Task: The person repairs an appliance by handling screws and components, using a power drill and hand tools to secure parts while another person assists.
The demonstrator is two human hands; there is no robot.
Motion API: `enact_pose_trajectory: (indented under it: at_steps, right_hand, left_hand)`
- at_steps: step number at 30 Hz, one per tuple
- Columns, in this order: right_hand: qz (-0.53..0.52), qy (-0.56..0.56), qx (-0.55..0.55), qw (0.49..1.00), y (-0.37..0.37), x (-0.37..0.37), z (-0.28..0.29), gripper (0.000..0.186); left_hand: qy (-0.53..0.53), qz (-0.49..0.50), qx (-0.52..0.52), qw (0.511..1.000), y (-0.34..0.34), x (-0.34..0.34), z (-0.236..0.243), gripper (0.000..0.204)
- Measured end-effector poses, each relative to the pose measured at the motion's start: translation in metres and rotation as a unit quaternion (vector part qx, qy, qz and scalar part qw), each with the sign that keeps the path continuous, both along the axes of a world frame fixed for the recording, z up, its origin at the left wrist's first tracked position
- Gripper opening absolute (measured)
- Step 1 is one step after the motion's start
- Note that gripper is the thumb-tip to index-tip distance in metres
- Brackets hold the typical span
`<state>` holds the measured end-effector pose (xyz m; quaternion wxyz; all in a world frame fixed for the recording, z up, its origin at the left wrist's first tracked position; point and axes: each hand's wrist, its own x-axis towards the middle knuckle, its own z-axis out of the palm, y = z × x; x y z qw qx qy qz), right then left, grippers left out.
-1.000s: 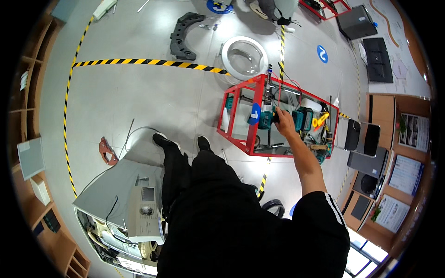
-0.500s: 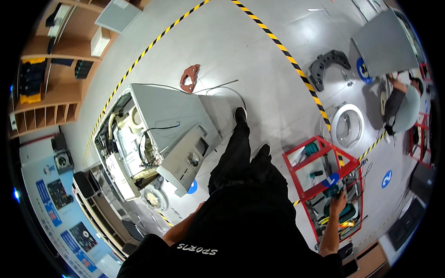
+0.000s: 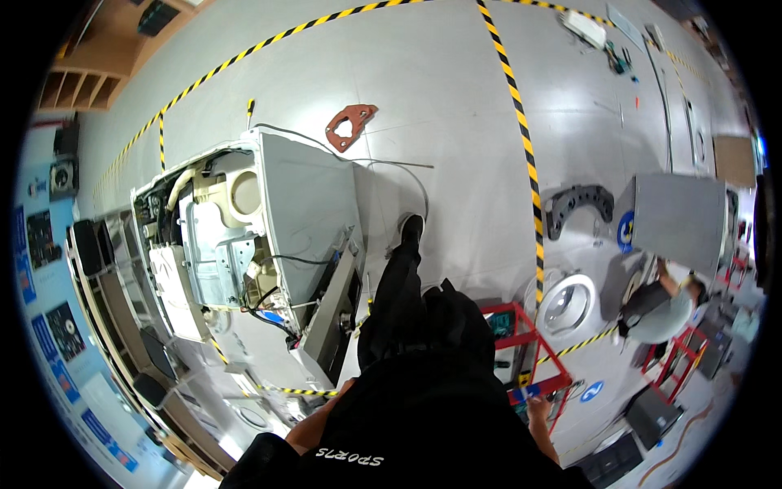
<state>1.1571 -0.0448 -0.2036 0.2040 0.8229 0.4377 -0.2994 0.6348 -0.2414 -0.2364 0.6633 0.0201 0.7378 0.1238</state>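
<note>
My right hand hangs low beside my body, close to the red-framed tool cart. Its fingers are blurred and partly cut off by the cart frame, so I cannot make out a grip. Against my left side, my left hand is mostly covered by my black shirt; its fingers do not show. Ahead on the left stands a grey washing machine with its open side baring hoses, wires and metal parts. Its control panel hangs tilted off the front corner, still by the wires.
A reddish-brown plate with a hole lies on the floor beyond the machine. To the right are a dark curved weight, a round washer door, another grey appliance and a crouching person. Yellow-black tape marks the floor.
My view has turned rightward and shifted; the control panel now appears edge-on. My right hand, earlier over the cart at a dark green power tool, sits nearer my body.
</note>
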Motion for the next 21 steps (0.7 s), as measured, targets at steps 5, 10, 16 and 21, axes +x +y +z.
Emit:
enact_pose_trajectory:
  at_steps: [5,10,16,21]
  right_hand:
    - [0.027,0.1,-0.022,0.994,0.13,-0.039,-0.029,0.03]
    - [-0.052,0.152,-0.06,0.985,0.25,-0.085,-0.063,0.022]
    - [-0.063,0.211,-0.208,0.953,0.393,-0.164,-0.093,0.019]
    - [0.018,0.278,-0.208,0.937,0.585,-0.202,-0.118,0.023]
  left_hand:
    - [0.002,0.093,-0.013,0.996,0.039,0.03,0.004,0.027]
    - [0.027,0.163,-0.035,0.986,0.097,0.044,0.013,0.027]
    - [0.075,0.245,-0.068,0.964,0.197,0.074,0.025,0.027]
    - [0.091,0.339,-0.075,0.933,0.298,0.143,0.026,0.027]
